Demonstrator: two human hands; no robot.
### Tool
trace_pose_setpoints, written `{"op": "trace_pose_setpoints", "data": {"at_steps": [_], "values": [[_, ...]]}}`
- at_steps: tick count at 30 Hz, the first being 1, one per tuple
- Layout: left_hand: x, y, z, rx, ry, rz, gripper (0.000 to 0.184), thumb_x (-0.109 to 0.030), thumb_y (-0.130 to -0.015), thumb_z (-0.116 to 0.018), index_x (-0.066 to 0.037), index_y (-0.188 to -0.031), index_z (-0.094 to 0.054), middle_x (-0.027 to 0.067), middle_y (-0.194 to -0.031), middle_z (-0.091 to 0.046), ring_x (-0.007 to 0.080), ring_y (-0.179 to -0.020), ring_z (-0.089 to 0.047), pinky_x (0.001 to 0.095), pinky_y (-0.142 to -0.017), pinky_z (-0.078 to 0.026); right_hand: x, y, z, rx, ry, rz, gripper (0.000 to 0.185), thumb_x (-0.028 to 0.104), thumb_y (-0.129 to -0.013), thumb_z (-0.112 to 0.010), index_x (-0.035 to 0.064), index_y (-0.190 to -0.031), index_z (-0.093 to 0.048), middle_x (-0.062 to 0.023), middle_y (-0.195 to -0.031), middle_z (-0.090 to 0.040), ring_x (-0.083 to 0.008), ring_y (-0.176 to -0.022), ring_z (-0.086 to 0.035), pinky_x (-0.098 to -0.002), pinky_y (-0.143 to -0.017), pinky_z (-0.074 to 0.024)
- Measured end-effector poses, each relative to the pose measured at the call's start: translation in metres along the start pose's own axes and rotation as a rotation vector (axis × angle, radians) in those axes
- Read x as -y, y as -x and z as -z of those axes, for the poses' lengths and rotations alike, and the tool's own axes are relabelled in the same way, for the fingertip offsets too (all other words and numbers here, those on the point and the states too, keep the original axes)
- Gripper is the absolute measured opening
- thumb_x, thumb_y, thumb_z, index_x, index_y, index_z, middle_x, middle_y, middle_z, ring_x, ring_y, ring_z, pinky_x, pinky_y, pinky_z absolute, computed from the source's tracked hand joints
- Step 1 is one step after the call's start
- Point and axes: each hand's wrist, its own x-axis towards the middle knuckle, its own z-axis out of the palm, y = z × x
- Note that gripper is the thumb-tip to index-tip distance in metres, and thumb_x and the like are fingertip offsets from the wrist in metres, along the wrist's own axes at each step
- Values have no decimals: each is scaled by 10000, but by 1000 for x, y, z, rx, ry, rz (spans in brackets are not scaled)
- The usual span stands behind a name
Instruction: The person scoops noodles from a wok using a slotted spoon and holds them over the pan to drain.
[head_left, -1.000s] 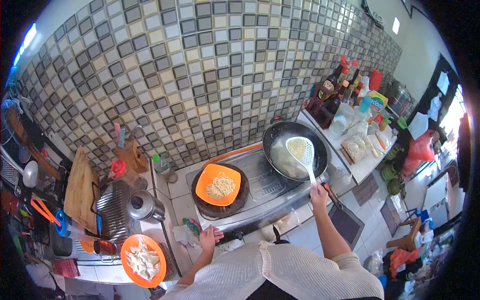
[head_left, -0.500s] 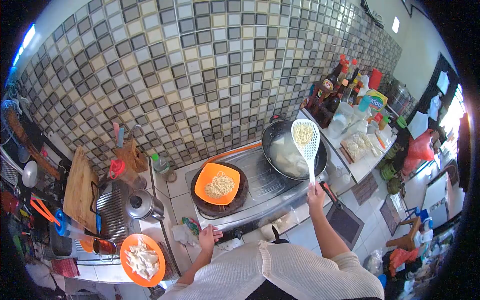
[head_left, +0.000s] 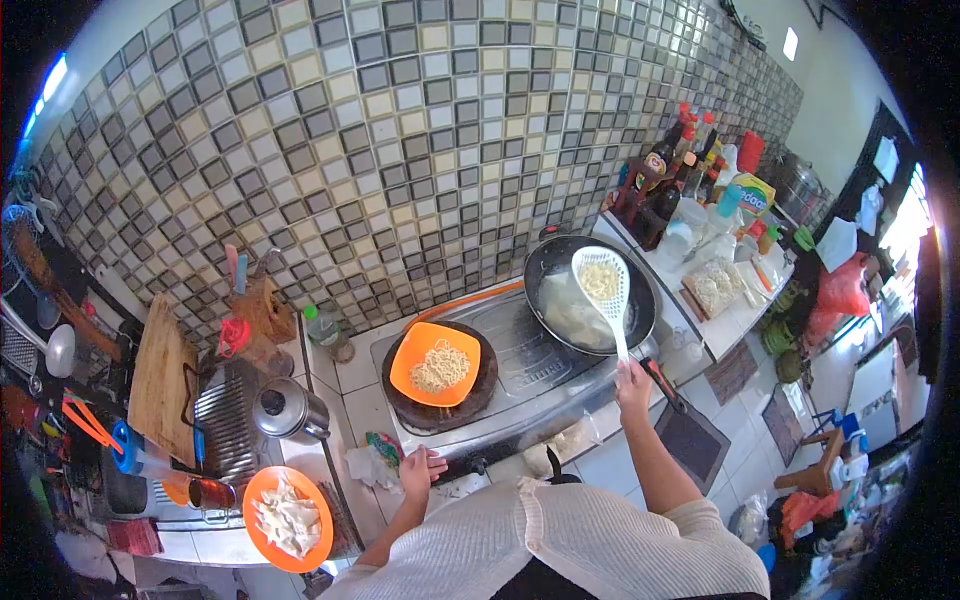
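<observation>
My right hand [head_left: 632, 388] is closed round the handle of a white slotted skimmer [head_left: 617, 318]. A small clump of noodles [head_left: 600, 281] lies in its head, which is over a black wok [head_left: 642, 325]. Cloudy liquid [head_left: 572, 312] shows inside the wok. My left hand [head_left: 422, 470] hangs in front of the stove with its fingers apart and holds nothing. It is nearest to a crumpled plastic packet [head_left: 377, 462]. Beyond that hand, an orange square bowl [head_left: 401, 382] with noodles [head_left: 440, 368] in it rests on the left burner [head_left: 482, 402].
An orange plate [head_left: 254, 540] of whitish food pieces stands at the lower left. Behind it are a lidded metal pot [head_left: 291, 411] and a wooden cutting board [head_left: 160, 385]. Sauce bottles [head_left: 660, 205] crowd the right counter. The wok's handle [head_left: 664, 384] points toward me.
The skimmer's head has shifted slightly left and lower over the wok, noodles still in it. My left hand's fingers have turned slightly; the bowl stays on the burner.
</observation>
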Motion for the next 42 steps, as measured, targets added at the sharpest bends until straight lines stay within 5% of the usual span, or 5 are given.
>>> {"op": "trace_pose_setpoints", "data": {"at_steps": [6, 9, 13, 27, 42], "values": [[-3, 3, -1, -4, 42, 7, 401, -354, -946, -414, -11, -838, -591, 132, -718, -674, 188, -567, -663, 215, -420, -443, -3, -17, 22, -11, 199, 35, 256, 259, -891, -587, 17, -961, -628, 37, -642, -455, -64, -576, -417, -234, -524, -346], [-4, 2, -2, -18, 24, 20, 395, -348, -945, -415, -9, -843, -592, 134, -721, -674, 190, -568, -663, 218, -416, -443, -14, -22, 31, -157, 333, 392, 233, 247, -905, -547, 31, -948, -624, 63, -606, -443, -32, -518, -379, -224, -453, -306], [-4, 4, -2, -5, 22, -2, 394, -345, -946, -413, -8, -846, -592, 133, -723, -674, 189, -567, -663, 222, -413, -445, 26, -22, 45, -96, 263, 51, 282, 217, -871, -589, -4, -1044, -619, -29, -754, -590, -86, -691, -495, -255, -640, -411], [-6, 3, -1, 5, 4, 24, 387, -351, -945, -429, -20, -835, -597, 119, -717, -674, 178, -564, -660, 214, -418, -441, 38, -96, 97, 47, 973, 53, 313, 346, -802, -599, 163, -1048, -662, -160, -891, -664, -352, -878, -623, -429, -768, -478], [-1, 1, -2, -22, 75, 14, 364, -331, -942, -444, -23, -819, -595, 122, -700, -669, 190, -561, -662, 216, -414, -442, 46, -97, 9, 243, 1041, 117, 321, 335, -806, -598, 171, -1078, -649, -151, -966, -655, -332, -913, -619, -424, -792, -487]]}}
